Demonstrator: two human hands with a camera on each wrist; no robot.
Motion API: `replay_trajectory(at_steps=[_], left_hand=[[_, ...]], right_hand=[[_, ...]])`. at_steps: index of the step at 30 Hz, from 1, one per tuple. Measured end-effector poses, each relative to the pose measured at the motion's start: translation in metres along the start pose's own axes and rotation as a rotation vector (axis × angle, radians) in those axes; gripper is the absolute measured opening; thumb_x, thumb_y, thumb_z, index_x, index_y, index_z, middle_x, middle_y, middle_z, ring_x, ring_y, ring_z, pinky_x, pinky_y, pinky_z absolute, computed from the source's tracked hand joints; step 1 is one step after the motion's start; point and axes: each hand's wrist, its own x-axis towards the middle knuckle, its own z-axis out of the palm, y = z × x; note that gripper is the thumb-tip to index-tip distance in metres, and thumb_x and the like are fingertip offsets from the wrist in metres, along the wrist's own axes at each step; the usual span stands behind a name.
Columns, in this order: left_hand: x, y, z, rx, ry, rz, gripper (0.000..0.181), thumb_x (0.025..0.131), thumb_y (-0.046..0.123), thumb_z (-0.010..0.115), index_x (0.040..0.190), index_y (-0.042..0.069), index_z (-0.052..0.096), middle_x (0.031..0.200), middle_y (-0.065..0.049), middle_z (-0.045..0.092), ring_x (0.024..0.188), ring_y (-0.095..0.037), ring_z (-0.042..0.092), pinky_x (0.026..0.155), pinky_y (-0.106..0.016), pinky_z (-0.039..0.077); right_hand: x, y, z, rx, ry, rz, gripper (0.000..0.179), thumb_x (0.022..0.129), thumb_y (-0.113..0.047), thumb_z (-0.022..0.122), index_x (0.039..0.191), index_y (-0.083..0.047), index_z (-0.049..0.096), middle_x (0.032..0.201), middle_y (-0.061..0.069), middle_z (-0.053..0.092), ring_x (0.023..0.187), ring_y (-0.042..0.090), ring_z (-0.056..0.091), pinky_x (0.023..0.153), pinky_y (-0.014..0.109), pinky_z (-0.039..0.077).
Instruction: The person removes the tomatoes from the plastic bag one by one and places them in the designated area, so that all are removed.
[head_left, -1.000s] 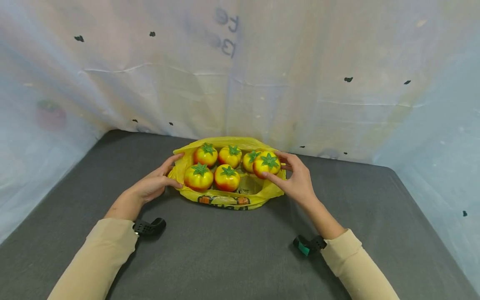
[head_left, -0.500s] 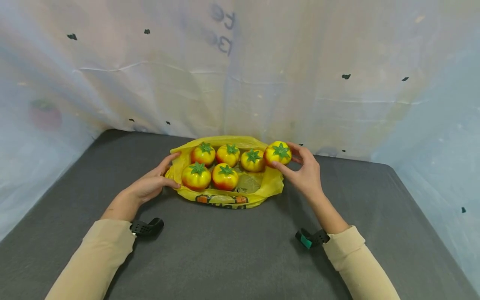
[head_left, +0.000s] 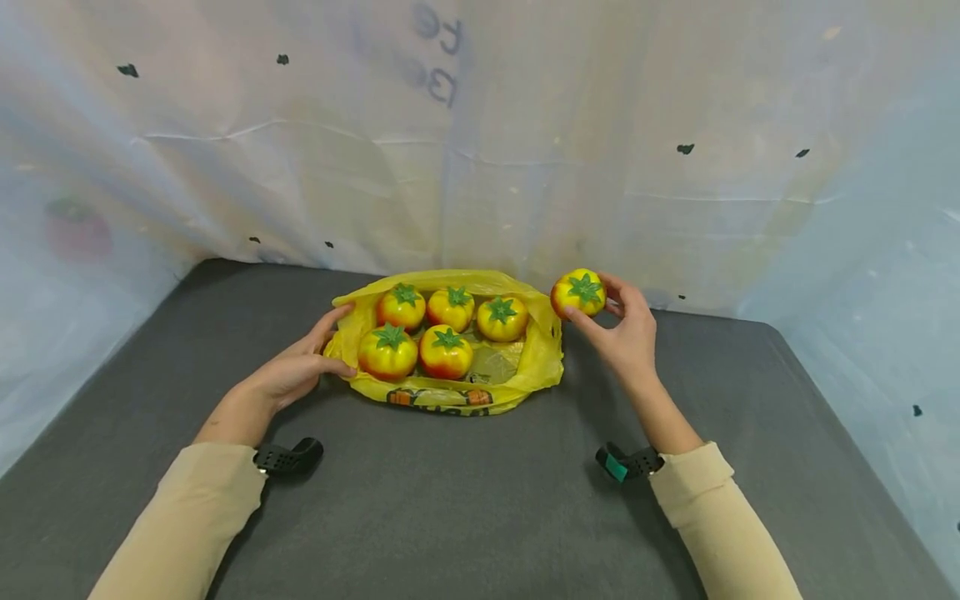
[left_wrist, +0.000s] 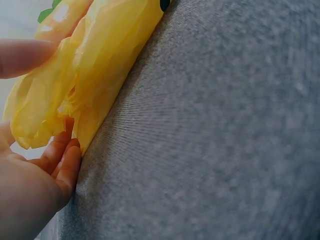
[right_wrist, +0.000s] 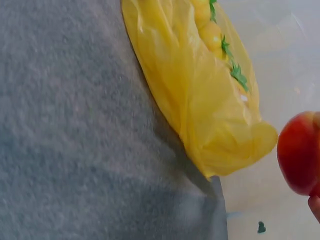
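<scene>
A yellow plastic bag (head_left: 542, 358) lies open-mouthed on the dark cloth, with several glossy yellow-red tomatoes (head_left: 387, 353) with green star-shaped tops inside. My left hand (head_left: 294, 368) holds the bag's left end, thumb on the near side and fingers round the far side. In the left wrist view, those fingers (left_wrist: 67, 162) meet the crumpled plastic (left_wrist: 100, 65) close to the cloth. Raised just beyond the bag's right end, one tomato (head_left: 576, 293) is gripped between the thumb and fingers of my right hand (head_left: 630, 333). The right wrist view catches only part of this tomato (right_wrist: 297, 152), at its edge.
The dark grey table cloth (head_left: 450, 500) runs up to a whitish plastic sheet (head_left: 585, 167) hung behind and at both sides. A blurred red shape (head_left: 77, 229) shows through the sheet at left. Black straps (head_left: 288, 458) hang at both wrists.
My right hand has lifted the tomato up and away to the right, from over the bag to beyond its right end. My left hand has stayed at the bag's left end.
</scene>
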Motion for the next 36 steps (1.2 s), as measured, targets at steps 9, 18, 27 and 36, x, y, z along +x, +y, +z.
replay_trajectory(at_steps=[9, 18, 27, 36], left_hand=[[-0.001, -0.001, -0.002, 0.004, -0.009, 0.007, 0.105, 0.084, 0.005, 0.066, 0.154, 0.029, -0.008, 0.155, -0.022, -0.012, 0.141, -0.044, -0.010, 0.101, -0.075, -0.010], [-0.001, 0.001, 0.000, 0.010, 0.001, 0.008, 0.106, 0.084, 0.004, 0.066, 0.154, 0.029, -0.009, 0.155, -0.023, -0.012, 0.141, -0.045, -0.010, 0.100, -0.075, -0.010], [-0.001, 0.000, -0.001, 0.004, 0.002, 0.007, 0.105, 0.084, 0.005, 0.067, 0.154, 0.028, -0.008, 0.155, -0.022, -0.012, 0.141, -0.043, -0.011, 0.102, -0.073, -0.011], [-0.001, -0.001, 0.000, -0.005, 0.000, 0.014, 0.105, 0.084, 0.004, 0.067, 0.154, 0.028, -0.007, 0.155, -0.022, -0.013, 0.141, -0.043, -0.012, 0.101, -0.074, -0.012]], right_hand=[[0.000, 0.015, -0.001, -0.038, 0.035, 0.034, 0.062, 0.077, -0.023, 0.080, 0.131, -0.003, 0.055, 0.126, 0.018, 0.055, 0.113, 0.031, 0.054, 0.094, 0.047, 0.049], [0.003, 0.031, 0.005, -0.041, -0.030, 0.166, 0.063, 0.081, -0.027, 0.077, 0.133, -0.002, 0.052, 0.129, 0.018, 0.052, 0.118, 0.032, 0.052, 0.098, 0.046, 0.046], [0.004, 0.041, 0.007, -0.063, -0.064, 0.304, 0.065, 0.082, -0.028, 0.076, 0.136, -0.003, 0.049, 0.134, 0.019, 0.050, 0.125, 0.033, 0.049, 0.101, 0.044, 0.044], [0.003, 0.050, 0.010, -0.118, -0.085, 0.339, 0.066, 0.083, -0.028, 0.074, 0.137, -0.004, 0.047, 0.134, 0.021, 0.049, 0.124, 0.034, 0.048, 0.101, 0.045, 0.044]])
